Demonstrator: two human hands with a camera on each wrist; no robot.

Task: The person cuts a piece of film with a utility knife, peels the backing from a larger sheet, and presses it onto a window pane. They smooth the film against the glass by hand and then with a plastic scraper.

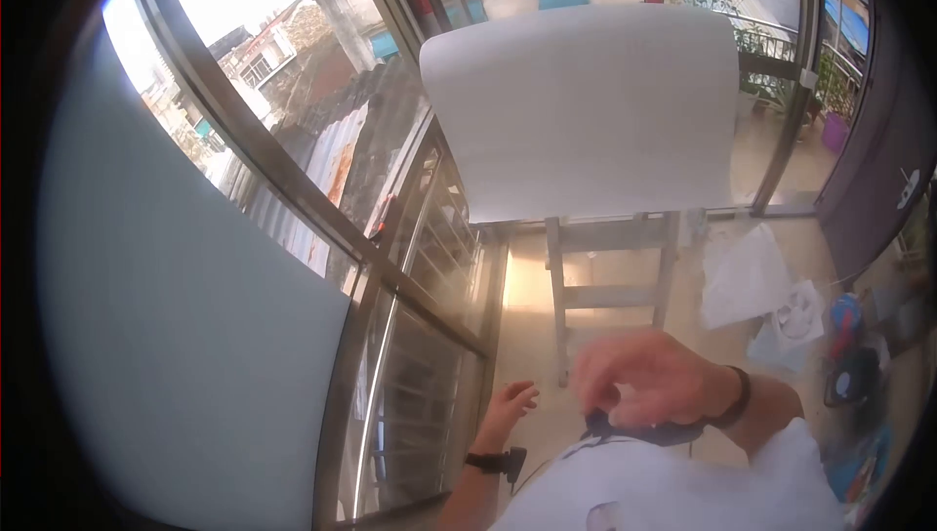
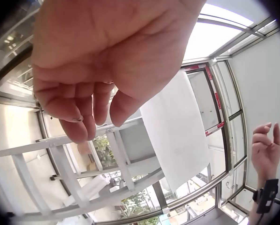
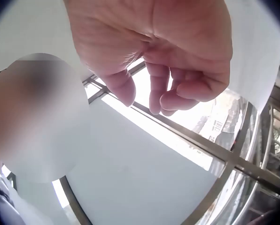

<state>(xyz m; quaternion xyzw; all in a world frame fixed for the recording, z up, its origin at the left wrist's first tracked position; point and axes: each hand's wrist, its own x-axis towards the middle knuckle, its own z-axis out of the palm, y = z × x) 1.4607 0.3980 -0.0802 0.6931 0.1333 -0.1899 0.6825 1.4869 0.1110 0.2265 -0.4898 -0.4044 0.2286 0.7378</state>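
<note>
My left hand [image 1: 508, 412] is low beside the window frame, its fingers loosely bent around nothing; the left wrist view shows the same hand [image 2: 116, 51] close up. In front of my chest, my right hand [image 1: 649, 380] is raised with relaxed, curled fingers. Its palm side [image 3: 163, 51] in the right wrist view also shows no object held. Ahead of both hands hangs a large white sheet [image 1: 586, 116], its lower edge curving over the top of a metal ladder [image 1: 610, 295]. The left wrist view shows the ladder's rungs [image 2: 69, 173] beside the sheet [image 2: 177, 133].
To the left, a pale blue-grey panel [image 1: 185, 297] fills part of the metal window frame [image 1: 264, 131]. White bags or paper [image 1: 747, 277] lie on the floor at right, near a cluttered group of items including a dark case [image 1: 851, 375]. A purple door [image 1: 878, 180] stands beyond.
</note>
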